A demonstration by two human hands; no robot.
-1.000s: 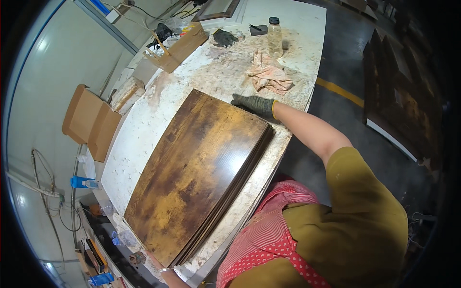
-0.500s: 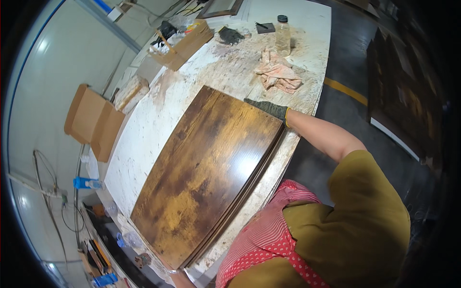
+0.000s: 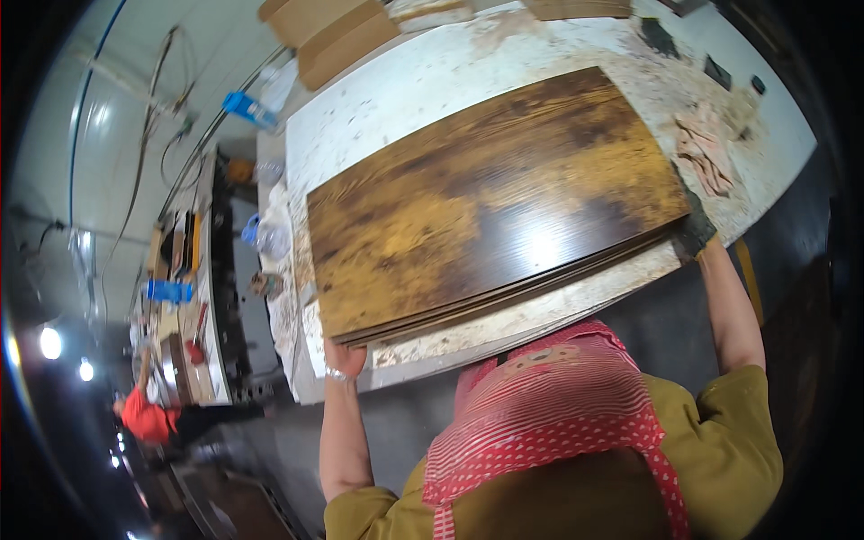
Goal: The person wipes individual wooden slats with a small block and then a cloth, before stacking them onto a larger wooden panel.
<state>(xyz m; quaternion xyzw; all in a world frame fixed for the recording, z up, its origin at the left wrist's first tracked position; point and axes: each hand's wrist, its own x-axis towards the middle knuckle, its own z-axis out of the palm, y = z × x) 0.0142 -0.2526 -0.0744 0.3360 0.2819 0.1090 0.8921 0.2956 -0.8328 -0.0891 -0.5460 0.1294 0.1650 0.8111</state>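
A stack of brown wood-grain boards [image 3: 504, 198] lies on the white, stained table, its glossy top board catching a bright reflection. My left hand [image 3: 345, 358], bare with a bracelet at the wrist, grips the stack at its near left corner; its fingers are mostly hidden under the boards. At the right end my right hand [image 3: 696, 225], in a dark knit glove, holds the near right corner, its fingertips partly out of sight behind the edge. The layered edges of several boards show along the near side.
A pinkish rag [image 3: 704, 155] and a clear bottle [image 3: 745, 103] with a dark cap stand right of the stack. An open cardboard box [image 3: 337, 36] sits at the far left. Another person in red [image 3: 148, 417] is at a bench [image 3: 216, 315] farther left.
The view has swung left, so the stack appears turned and farther right. My left hand and forearm have come more fully into view. My right hand stays at the stack's right end.
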